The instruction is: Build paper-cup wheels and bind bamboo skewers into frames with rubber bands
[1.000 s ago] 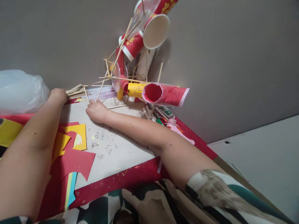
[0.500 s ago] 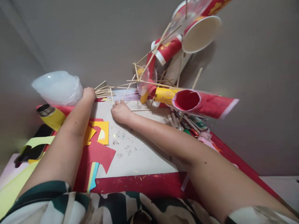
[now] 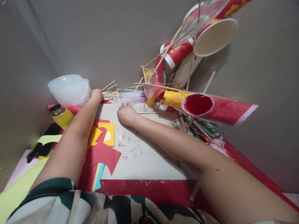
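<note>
At the far left end of a pile of thin wooden sticks, my left hand has its fingers curled against the stick ends. What lies inside those fingers is hidden. My right hand is closed at the bottom corner of a frame of joined wooden sticks, with one stick rising from the fingers and another running right along the board. That frame connects to a construction of sticks, clear plastic, red paper cups and a red paper tube on the right.
A white plastic bag or bowl sits at the back left, beside a yellow bottle. Cut red paper and orange paper lie left on the white board. Markers are heaped right, and a grey wall closes the back.
The camera view has turned slightly, so everything sits a little further right and lower. Both hands keep their places at the sticks.
</note>
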`<state>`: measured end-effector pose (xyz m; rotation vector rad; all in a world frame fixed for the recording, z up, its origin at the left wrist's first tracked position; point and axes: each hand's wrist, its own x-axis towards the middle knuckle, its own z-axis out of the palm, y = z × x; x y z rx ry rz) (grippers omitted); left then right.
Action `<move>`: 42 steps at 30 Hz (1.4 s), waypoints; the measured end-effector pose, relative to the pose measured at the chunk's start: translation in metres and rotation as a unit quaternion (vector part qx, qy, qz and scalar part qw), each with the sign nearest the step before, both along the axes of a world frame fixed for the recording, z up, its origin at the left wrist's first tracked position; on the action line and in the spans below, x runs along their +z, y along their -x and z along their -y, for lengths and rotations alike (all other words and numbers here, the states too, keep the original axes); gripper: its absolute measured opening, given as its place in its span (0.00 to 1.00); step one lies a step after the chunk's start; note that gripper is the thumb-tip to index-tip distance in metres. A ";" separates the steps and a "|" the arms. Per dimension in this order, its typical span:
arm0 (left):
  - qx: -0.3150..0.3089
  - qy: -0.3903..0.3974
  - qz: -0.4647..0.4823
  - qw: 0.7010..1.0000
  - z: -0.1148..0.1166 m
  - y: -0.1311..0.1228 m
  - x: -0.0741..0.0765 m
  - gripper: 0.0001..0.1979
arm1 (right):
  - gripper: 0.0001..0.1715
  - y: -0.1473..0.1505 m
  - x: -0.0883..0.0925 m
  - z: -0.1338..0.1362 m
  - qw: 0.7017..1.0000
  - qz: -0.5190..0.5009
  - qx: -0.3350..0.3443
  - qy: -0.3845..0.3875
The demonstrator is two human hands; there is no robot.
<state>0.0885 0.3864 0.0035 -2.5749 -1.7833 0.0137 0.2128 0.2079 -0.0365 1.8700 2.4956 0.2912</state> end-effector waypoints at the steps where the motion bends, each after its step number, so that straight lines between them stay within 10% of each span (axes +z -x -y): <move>1: 0.005 -0.018 0.000 1.000 -0.001 -0.001 -0.002 0.23 | 0.23 0.000 -0.001 0.000 1.000 0.001 -0.001 -0.002; 25: 0.062 -0.168 0.137 0.974 -0.024 0.007 -0.007 0.23 | 0.23 0.000 -0.003 -0.003 1.000 0.008 -0.003 -0.006; 42: 0.034 -0.199 0.224 0.954 -0.025 -0.002 0.035 0.21 | 0.23 0.001 -0.002 -0.002 1.000 0.011 -0.005 0.002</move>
